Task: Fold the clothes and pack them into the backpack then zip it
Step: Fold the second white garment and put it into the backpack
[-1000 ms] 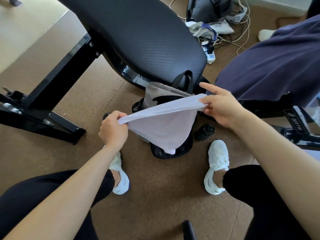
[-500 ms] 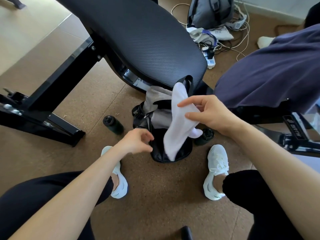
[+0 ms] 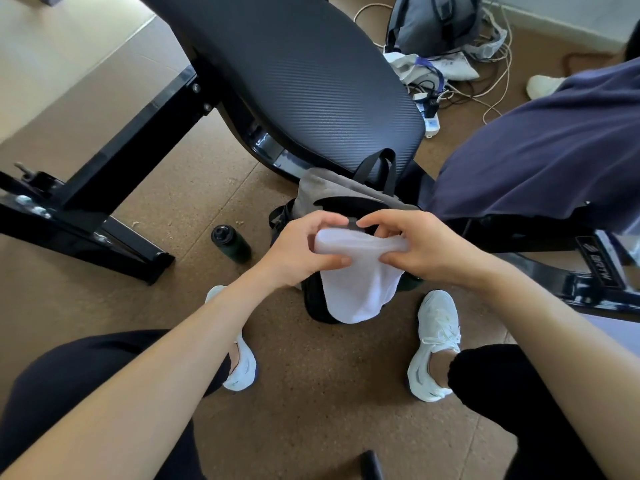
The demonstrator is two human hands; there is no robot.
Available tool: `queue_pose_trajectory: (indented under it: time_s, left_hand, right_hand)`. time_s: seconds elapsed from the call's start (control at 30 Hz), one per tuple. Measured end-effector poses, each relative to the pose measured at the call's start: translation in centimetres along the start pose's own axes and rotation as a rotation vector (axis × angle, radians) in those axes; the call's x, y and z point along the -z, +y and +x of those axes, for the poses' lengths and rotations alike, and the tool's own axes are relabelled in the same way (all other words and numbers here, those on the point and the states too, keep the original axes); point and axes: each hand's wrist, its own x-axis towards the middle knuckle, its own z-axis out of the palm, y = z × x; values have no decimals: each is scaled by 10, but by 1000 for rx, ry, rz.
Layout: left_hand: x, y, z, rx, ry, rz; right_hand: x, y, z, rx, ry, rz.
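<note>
A folded white garment (image 3: 360,289) hangs in front of me over the backpack (image 3: 322,192), which stands on the floor between my feet against the black bench. My left hand (image 3: 298,251) grips the garment's top edge on the left and my right hand (image 3: 422,247) grips it on the right, the two hands close together. The backpack is grey on top with a black handle and a black lower part; its opening is hidden behind the cloth and my hands. A dark navy garment (image 3: 540,154) lies over the bench at the right.
A padded black bench (image 3: 304,74) with a black steel frame (image 3: 114,181) stands behind the backpack. A dark bottle (image 3: 231,244) lies on the cork floor to the left. A second grey bag (image 3: 433,22) and tangled cables (image 3: 450,91) sit at the back.
One second ago both hands held the white garment stretched wide. My left hand let go while the right folded it over, and now both hands hold the narrower fold together above the backpack.
</note>
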Motion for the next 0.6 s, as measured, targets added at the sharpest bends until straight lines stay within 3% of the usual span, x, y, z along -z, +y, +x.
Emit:
queue_pose_trajectory:
  time_s: [0.2, 0.3, 0.4, 0.43, 0.5, 0.6]
  left_hand:
    - [-7, 15, -5, -84, -71, 5]
    - [-10, 17, -5, -48, -27, -10]
    - [-12, 19, -7, -14, 80, -110]
    - [-13, 19, -8, -17, 120, -140]
    - [-19, 20, -10, -49, 180, -108]
    - [-40, 16, -16, -100, 167, 5]
  right_hand:
    - [-8, 2, 2, 47, 266, -84]
    - [-15, 5, 3, 81, 416, -164]
    - [-15, 1, -2, -121, 606, 23]
    - [-15, -5, -4, -272, 582, 224]
    - [-17, -13, -7, -565, 330, 688]
    - [-24, -23, -7, -647, 30, 994]
